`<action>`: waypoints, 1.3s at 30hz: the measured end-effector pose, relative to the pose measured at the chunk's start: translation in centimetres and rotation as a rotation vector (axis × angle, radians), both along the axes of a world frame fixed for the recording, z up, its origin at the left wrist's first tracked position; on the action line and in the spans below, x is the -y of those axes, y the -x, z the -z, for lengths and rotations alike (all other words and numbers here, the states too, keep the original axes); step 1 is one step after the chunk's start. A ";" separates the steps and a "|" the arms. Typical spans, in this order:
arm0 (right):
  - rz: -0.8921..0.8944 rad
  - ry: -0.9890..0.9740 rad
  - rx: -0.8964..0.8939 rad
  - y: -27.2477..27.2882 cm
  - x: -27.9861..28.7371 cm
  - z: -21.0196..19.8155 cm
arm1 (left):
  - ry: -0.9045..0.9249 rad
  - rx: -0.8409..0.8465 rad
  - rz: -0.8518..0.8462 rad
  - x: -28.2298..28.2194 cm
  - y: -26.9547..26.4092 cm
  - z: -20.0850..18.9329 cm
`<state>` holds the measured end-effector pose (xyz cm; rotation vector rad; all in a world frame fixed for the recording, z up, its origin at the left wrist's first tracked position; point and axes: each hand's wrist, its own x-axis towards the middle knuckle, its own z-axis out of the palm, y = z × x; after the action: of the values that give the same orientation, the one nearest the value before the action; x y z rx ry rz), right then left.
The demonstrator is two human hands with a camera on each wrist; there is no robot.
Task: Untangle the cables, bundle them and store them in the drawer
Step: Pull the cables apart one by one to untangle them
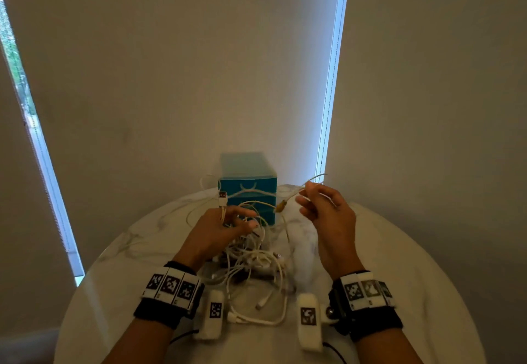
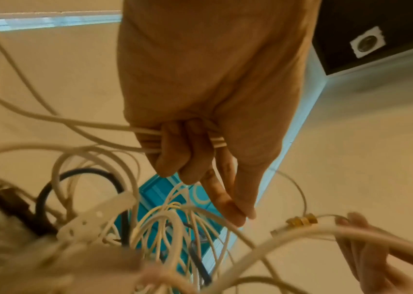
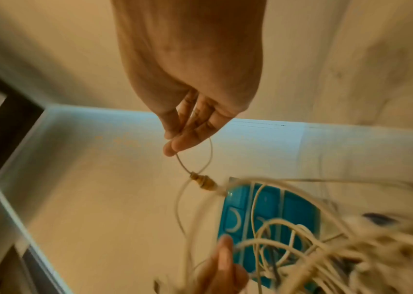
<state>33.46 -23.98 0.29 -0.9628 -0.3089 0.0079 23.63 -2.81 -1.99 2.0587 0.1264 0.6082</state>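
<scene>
A tangle of white cables (image 1: 251, 264) lies on the round marble table (image 1: 399, 249), with a dark cable (image 2: 79, 175) among them. My left hand (image 1: 225, 227) is lifted over the tangle and grips several white cables (image 2: 147, 139) between curled fingers; a white USB plug (image 1: 222, 197) sticks up above it. My right hand (image 1: 316, 207) is raised to the right and pinches a thin cable (image 3: 182, 165) with a gold connector (image 3: 201, 181) hanging from it. The blue drawer unit (image 1: 251, 181) stands behind the tangle, its drawers closed.
The table stands against a pale wall with bright window strips (image 1: 333, 78) left and right. The table's edge (image 1: 85, 278) curves round on both sides. A dark panel with a white socket (image 2: 368, 41) shows in the left wrist view.
</scene>
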 end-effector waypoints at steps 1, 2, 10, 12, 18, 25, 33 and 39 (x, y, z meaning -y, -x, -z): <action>-0.012 -0.041 -0.032 -0.3 0.4 -0.2 | 0.006 0.013 -0.007 0.0 0.1 0.0; -0.025 -0.050 -0.049 -0.4 0.7 -0.4 | 0.020 0.028 -0.012 0.1 0.0 -0.1; -0.141 0.061 -0.083 0.5 -0.7 0.5 | 0.080 0.064 0.105 3.3 -0.1 -1.3; -0.164 0.052 -0.100 0.6 -0.8 0.7 | 0.065 0.045 0.083 3.2 0.0 -1.3; 0.128 0.611 0.045 0.2 1.0 -0.1 | 0.065 0.143 0.027 2.2 0.4 -1.8; 0.020 1.001 0.370 -0.6 -1.8 -5.3 | -0.222 -0.217 0.396 2.7 1.1 -1.7; -0.680 0.562 0.030 -1.2 -8.3 -9.5 | -0.266 -0.331 0.475 2.4 1.0 -1.0; -0.443 0.339 0.326 -0.3 -3.7 -10.7 | -0.070 -0.139 0.200 0.9 0.7 -1.2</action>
<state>33.71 -20.28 11.02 -1.2154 -0.8376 0.3196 22.93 -3.71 -0.76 2.1487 -0.0205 0.3505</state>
